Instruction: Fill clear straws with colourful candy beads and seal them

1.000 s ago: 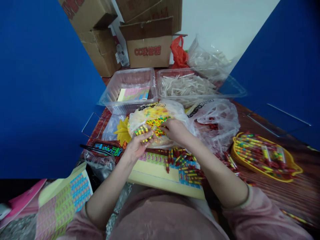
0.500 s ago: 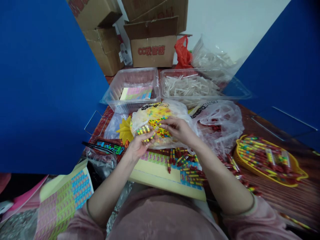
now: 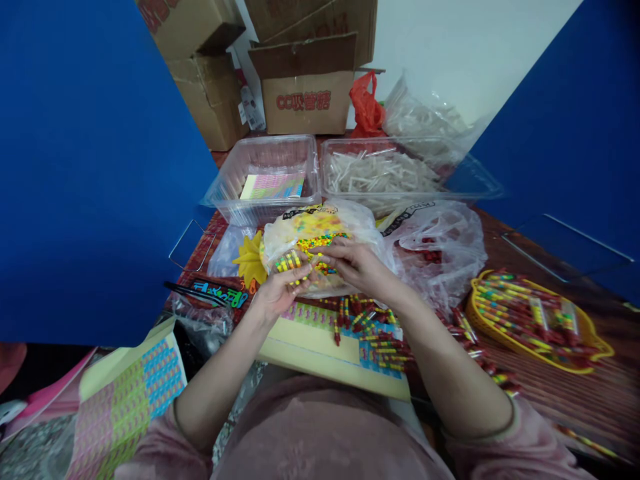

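My left hand is closed around a small bundle of clear tubes filled with yellow and green candy beads. Meeting it at the fingertips, my right hand is pinched at the tube ends; whatever lies between its fingers is too small to make out. Both hands are over an open white plastic bag of small coloured candy beads. Finished-looking tubes with dark red ends lie on a sticker sheet below my hands.
A yellow basket of filled tubes stands at right. Behind are a clear tray with a sticker sheet and another tray of empty tubes. A knotted plastic bag sits beside the bead bag. Cardboard boxes and blue panels border the table.
My right hand has shifted slightly lower, and its fingers now meet my left fingertips more closely. The left hand still holds the tube bundle in about the same place.
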Available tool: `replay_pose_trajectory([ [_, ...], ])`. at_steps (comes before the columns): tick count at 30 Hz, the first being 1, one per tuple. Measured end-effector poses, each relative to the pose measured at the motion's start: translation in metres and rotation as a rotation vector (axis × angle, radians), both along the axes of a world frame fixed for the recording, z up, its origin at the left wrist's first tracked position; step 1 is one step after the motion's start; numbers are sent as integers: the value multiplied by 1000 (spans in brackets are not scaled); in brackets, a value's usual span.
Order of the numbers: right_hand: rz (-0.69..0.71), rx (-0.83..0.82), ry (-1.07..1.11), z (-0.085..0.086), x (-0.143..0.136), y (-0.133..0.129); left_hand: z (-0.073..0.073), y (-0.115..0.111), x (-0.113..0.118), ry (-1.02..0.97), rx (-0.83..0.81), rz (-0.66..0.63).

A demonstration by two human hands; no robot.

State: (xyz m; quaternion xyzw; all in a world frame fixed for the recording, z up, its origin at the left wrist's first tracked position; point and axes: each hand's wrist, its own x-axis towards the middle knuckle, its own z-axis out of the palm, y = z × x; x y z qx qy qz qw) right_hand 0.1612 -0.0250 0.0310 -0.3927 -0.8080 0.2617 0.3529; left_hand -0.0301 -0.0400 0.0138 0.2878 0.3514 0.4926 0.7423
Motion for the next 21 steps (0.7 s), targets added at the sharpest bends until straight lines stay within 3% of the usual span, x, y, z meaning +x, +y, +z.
replay_pose_trajectory([
  [6,6,-10,79,5,2,-6,-4,-1,1,15,25,-30],
  [13,-148,-324,645,0,-5,-15,4,-7,6,15,31,-65],
  [21,-78,-279,580,3,-3,-27,7,-12,7,37,71,-106],
])
